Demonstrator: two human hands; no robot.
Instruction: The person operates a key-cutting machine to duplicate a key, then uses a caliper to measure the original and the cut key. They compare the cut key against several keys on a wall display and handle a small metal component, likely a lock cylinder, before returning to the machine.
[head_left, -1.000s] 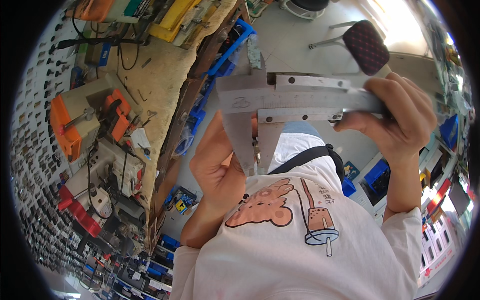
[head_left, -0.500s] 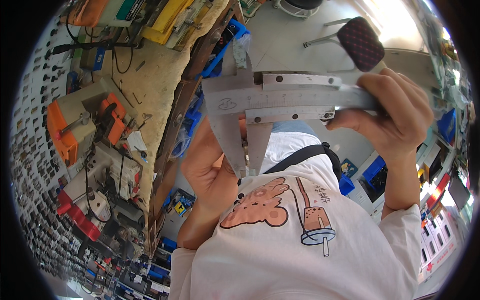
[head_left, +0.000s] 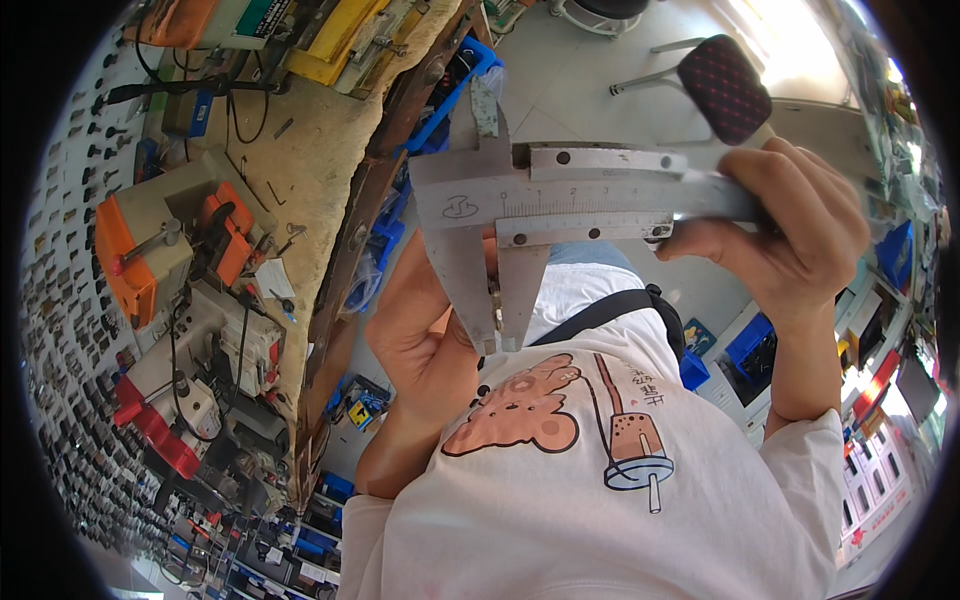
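A large metal vernier caliper (head_left: 600, 195) lies sideways across the middle of my view, its long jaws pointing toward my body and a small metal piece (head_left: 496, 308) between them. My right hand (head_left: 790, 220) is closed on the beam's right end, thumb by the slider. My left hand (head_left: 410, 325) is closed behind the caliper's jaws; they hide its fingertips and whatever those grip.
On my left, a worn workbench (head_left: 300, 180) carries orange-and-grey machines (head_left: 135, 260), a red-and-white machine (head_left: 180, 445) and yellow tools (head_left: 335, 40), beside a wall of key blanks (head_left: 70, 250). Blue bins (head_left: 375, 260) sit along its edge. Beyond are a padded chair (head_left: 725, 85) and drawers (head_left: 760, 375).
Compared with a second ago, both hands and the caliper have shifted a little to the left in the picture, with their grips apparently the same. The last half second brings only slight movement.
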